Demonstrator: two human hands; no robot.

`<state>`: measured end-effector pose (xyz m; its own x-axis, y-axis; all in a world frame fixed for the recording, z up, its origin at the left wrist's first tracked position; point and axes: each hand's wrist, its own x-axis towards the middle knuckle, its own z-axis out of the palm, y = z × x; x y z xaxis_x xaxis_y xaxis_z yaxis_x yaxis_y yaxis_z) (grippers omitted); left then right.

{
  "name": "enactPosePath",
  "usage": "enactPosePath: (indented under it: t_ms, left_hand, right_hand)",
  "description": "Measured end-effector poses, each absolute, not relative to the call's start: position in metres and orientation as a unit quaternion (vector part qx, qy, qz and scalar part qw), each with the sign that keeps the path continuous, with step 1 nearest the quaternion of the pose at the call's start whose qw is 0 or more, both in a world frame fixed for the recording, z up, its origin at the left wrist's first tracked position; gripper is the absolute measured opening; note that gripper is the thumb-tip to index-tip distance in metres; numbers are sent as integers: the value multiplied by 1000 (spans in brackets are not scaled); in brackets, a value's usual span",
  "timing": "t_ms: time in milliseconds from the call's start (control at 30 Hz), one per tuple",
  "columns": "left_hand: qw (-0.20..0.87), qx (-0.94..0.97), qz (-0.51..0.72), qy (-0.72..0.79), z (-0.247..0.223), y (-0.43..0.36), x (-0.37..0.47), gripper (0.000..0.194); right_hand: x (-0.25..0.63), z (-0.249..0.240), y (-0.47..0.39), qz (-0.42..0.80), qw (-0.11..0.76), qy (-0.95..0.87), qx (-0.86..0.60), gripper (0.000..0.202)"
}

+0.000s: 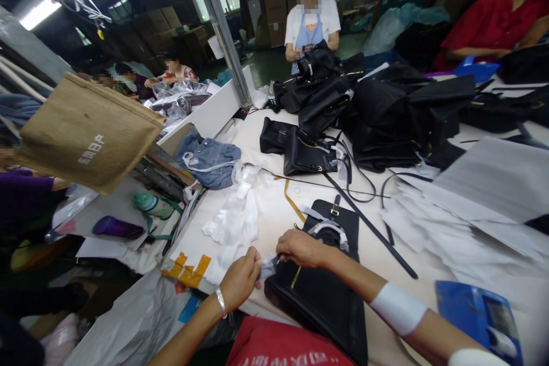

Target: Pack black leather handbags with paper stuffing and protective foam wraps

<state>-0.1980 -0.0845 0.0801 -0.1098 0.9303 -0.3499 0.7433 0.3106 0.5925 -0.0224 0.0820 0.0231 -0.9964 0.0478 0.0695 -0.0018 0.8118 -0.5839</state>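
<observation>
A black bag [328,303] lies on the pale table in front of me, its buckled flap [345,220] folded away from me. White wrapping surrounds its handle [338,234]. At the bag's left edge, my left hand [242,278] is closed on a small piece of thin translucent wrap [269,267]. My right hand [300,247] is over the bag, fingers pinched at the other end of that wrap, near a zipper pull. A gold zipper [295,277] shows below it. The fingertips of both hands are partly hidden.
Black bags [386,103] are piled at the back. White sheets [463,223] and a blue object [478,317] lie right. Crumpled white wrap [238,214], denim cloth [208,157] and orange tape [186,270] are left. A tan bag [90,131] hangs upper left. People work beyond.
</observation>
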Motion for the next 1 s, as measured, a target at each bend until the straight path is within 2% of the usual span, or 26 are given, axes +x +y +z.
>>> enactPosePath:
  t_ms: [67, 200, 233, 367, 467, 633, 867, 1000]
  left_hand:
    - [342, 570, 113, 739, 76, -81, -197, 15]
    - [318, 577, 55, 750, 73, -76, -198, 14]
    - [308, 583, 43, 751, 73, -74, -198, 13]
    - [276, 598, -4, 753, 72, -67, -198, 13]
    - [240, 610, -49, 753, 70, -63, -201, 13]
    - [204, 623, -113, 747, 70, -55, -200, 17]
    - [267, 620, -30, 737, 64, -34, -183, 16]
    - [266, 615, -31, 742, 51, -25, -176, 16]
  right_hand:
    - [-15, 21, 84, 355, 41, -933, -27, 32]
    - [-1, 4, 92, 395, 3, -915, -83, 59]
    - [-1, -1, 92, 389, -5, -918, -78, 59]
    - [-9, -14, 88, 364, 7, -930, -50, 32]
    - [-7, -14, 93, 394, 18, -917, -63, 33]
    - [8, -7, 116, 500, -70, -862, -55, 34]
    - [-3, -3, 118, 430, -27, -900, -74, 36]
    - [-8, -10, 113, 474, -21, -879, -56, 40]
